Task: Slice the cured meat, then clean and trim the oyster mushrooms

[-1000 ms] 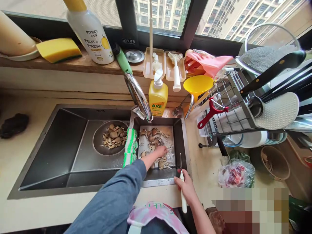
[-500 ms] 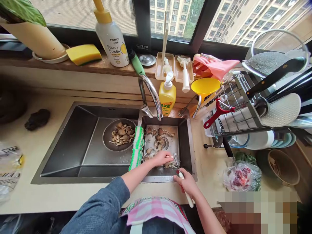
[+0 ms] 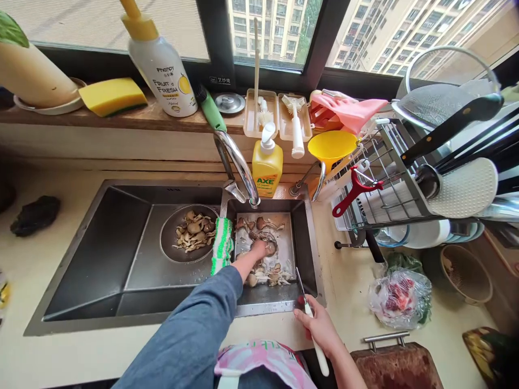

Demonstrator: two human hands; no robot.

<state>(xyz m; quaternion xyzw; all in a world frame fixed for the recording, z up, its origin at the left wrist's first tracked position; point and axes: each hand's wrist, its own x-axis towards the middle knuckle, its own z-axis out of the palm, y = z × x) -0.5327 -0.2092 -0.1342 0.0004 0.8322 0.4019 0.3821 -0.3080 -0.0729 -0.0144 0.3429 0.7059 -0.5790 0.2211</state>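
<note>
My left hand [image 3: 261,249] reaches down into the right sink basin [image 3: 302,229], over the drain area among grey-brown oyster mushrooms [image 3: 279,275]. Its fingers are mostly hidden by the back of the hand, so I cannot see whether they grip a mushroom. Near the front right rim of that basin, my right hand [image 3: 318,324] is closed around a slim white-handled knife [image 3: 321,356], its thin metal blade pointing up and away from me. A heap of mushrooms [image 3: 195,229] lies on the round plate-like drain cover in the left basin [image 3: 133,259].
A green-and-white cloth [image 3: 222,246] hangs over the divider below the faucet [image 3: 245,167]. Yellow soap bottle [image 3: 267,170] stands behind. At right are a dish rack [image 3: 389,162] with knives and utensils, a plastic-wrapped bundle [image 3: 399,297] and a wooden cutting board [image 3: 397,364].
My left hand has moved away from the knife tip, further back into the basin among the mushrooms. The knife in my right hand has swung outward, toward the basin's right rim. The view has shifted.
</note>
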